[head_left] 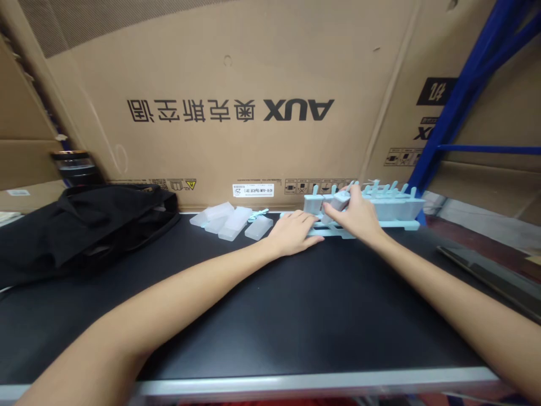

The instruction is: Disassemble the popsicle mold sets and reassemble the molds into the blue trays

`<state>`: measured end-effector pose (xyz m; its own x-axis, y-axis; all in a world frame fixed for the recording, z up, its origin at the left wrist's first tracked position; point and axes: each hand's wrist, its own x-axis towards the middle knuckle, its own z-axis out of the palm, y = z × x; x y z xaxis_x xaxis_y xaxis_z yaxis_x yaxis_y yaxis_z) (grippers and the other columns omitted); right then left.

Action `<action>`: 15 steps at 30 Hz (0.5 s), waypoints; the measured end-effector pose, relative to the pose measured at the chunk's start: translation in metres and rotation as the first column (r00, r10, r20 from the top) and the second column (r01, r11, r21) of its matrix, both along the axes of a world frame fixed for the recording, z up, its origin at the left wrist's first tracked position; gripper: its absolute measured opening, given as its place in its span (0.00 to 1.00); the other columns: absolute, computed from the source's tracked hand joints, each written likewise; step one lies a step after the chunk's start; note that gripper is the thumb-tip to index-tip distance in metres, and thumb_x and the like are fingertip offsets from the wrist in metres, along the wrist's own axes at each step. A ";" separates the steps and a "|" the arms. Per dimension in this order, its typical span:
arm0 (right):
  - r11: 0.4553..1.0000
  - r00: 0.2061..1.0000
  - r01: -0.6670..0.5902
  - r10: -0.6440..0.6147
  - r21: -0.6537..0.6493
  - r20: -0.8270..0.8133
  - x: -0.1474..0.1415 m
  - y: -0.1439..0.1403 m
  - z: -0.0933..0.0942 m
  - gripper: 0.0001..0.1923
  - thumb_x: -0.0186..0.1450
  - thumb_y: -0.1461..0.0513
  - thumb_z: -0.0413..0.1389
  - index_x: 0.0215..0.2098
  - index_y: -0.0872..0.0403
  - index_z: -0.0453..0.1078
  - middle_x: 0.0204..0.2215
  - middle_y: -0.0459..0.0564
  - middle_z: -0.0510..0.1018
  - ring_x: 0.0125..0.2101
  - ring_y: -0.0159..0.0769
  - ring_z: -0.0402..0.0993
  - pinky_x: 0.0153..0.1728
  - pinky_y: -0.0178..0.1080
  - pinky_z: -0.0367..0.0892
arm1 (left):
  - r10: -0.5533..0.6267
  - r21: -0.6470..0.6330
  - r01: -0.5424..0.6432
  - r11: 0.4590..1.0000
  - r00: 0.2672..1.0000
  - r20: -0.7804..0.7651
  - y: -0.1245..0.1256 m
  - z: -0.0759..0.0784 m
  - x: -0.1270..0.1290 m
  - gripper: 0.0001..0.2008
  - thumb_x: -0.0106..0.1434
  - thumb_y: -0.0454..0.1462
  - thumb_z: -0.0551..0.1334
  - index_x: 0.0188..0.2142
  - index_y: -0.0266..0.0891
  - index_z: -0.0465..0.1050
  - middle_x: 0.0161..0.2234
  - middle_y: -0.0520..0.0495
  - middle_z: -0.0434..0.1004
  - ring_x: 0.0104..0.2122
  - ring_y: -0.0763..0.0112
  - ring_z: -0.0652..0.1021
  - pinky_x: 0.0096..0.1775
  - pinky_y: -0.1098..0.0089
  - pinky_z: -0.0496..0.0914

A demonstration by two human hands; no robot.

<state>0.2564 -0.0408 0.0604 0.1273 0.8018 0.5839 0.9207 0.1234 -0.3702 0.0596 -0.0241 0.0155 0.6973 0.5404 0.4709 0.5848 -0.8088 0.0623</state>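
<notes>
Popsicle molds (399,210): set at about 1 to 2 o'clock on the black table (270,316), taking 12 as the cardboard box (203,146) and 6 as the metal edge (313,386) nearest the person.
Right-hand rack (406,225): looks well filled; molds stand in a close group with their sticks up, and this part seems done.
Near rack (327,232): looks only partly filled, with a capped mold (313,203) upright at its far side; fingers hide some places, and whether the two racks join cannot be told.
Loose bodies (235,223): about four, lying at 11 o'clock outside the racks, some overlapping; these appear to be what is left.
Small blue pieces (257,214): a little heap just beyond the rightmost loose body, likely sticks, too small to count.
Right hand (355,211): thumb and fingers closed on a tilted mold (338,200) over the near rack; whether it is touching the rack cannot be told.
Left hand (296,231): laid over the near rack's 9 o'clock end, thumb apart in front; how firmly it grips cannot be told.
Mold looks: frosted, see-through boxes with straight sides; pale blue caps and upright sticks on the racked ones, no caps visible on the loose ones.
</notes>
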 end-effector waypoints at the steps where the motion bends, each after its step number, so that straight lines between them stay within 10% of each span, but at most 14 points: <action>1: 0.999 0.999 -0.042 0.042 0.003 0.006 -0.002 -0.004 0.000 0.27 0.61 0.49 0.56 0.52 0.54 0.59 0.36 0.58 0.79 0.36 0.51 0.76 0.38 0.44 0.64 | 0.007 -0.017 -0.006 1.000 0.997 0.077 -0.007 0.000 -0.005 0.25 0.71 0.52 0.54 0.58 0.38 0.65 0.57 0.40 0.73 0.58 0.56 0.70 0.59 0.55 0.65; 8: 0.851 0.822 -0.504 0.525 -0.146 0.220 -0.037 -0.038 -0.001 0.21 0.58 0.62 0.53 0.49 0.55 0.59 0.33 0.52 0.77 0.30 0.42 0.74 0.32 0.39 0.62 | 0.096 -0.333 0.090 0.938 0.859 0.503 -0.068 -0.005 -0.076 0.21 0.70 0.52 0.57 0.56 0.46 0.58 0.51 0.43 0.73 0.46 0.64 0.76 0.47 0.60 0.74; 15: 0.754 0.625 -0.539 0.657 -0.375 0.423 -0.083 -0.070 -0.012 0.11 0.60 0.60 0.54 0.40 0.53 0.63 0.34 0.52 0.78 0.31 0.42 0.76 0.30 0.37 0.58 | -0.087 -0.353 0.216 0.910 0.934 0.347 -0.082 0.003 -0.110 0.19 0.66 0.49 0.64 0.51 0.45 0.66 0.47 0.45 0.73 0.41 0.67 0.76 0.39 0.67 0.74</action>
